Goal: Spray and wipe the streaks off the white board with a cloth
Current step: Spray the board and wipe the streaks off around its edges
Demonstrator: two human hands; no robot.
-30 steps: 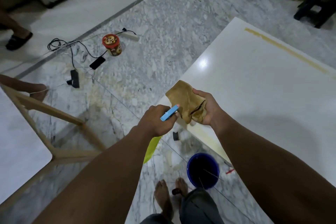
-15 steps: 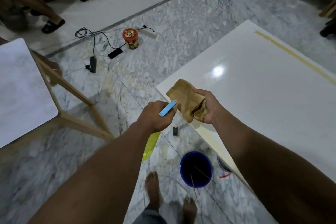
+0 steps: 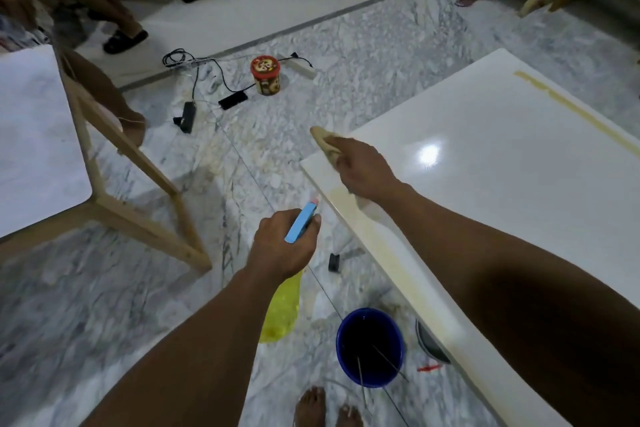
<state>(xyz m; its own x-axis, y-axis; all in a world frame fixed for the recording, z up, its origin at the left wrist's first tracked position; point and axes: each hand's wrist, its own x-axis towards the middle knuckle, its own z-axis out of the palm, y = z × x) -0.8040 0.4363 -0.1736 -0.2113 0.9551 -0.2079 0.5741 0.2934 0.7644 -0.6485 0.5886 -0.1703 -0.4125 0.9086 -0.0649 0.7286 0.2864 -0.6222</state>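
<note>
The white board [image 3: 502,204] lies flat to my right, with a yellowish streak along its near left edge and another along its far right side. My right hand [image 3: 365,168] presses a tan cloth [image 3: 325,144] onto the board's near left corner; part of the cloth pokes out past my fingers. My left hand [image 3: 284,246] is closed around a spray bottle [image 3: 281,308] with a yellow body and a blue trigger head, held over the floor just left of the board's edge.
A blue bucket [image 3: 370,347] with dark water stands on the marble floor by my bare feet [image 3: 327,407]. A wooden-legged table [image 3: 38,135] is at left. Cables, a power strip and a red-lidded jar [image 3: 265,75] lie further out. Other people's legs are at the far edge.
My right hand has moved from mid-air down onto the board's corner with the cloth. My left hand with the spray bottle has dropped lower, away from the cloth. The camera has tilted up.
</note>
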